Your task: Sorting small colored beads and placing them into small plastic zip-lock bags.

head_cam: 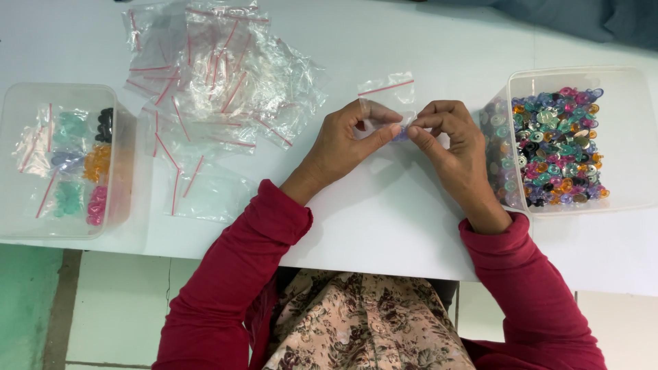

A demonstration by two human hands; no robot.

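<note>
We are looking down at white table (384,212). Left hand (343,144) and right hand (449,147) are both pinching small clear zip bag (388,96) above table centre, fingertips closing on its lower edge; something bluish, possibly bead, is showing between them. Tub of mixed coloured beads (558,144) is sitting just right of right hand. Heap of empty bags (212,82) is lying left of hands; tub of filled bags (62,161) farther left.

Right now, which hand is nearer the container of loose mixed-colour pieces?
The right hand. It is just left of the container of loose mixed-colour pieces, close to its near wall. The left hand is farther off, on the other side of the small clear bag both hands pinch.
</note>
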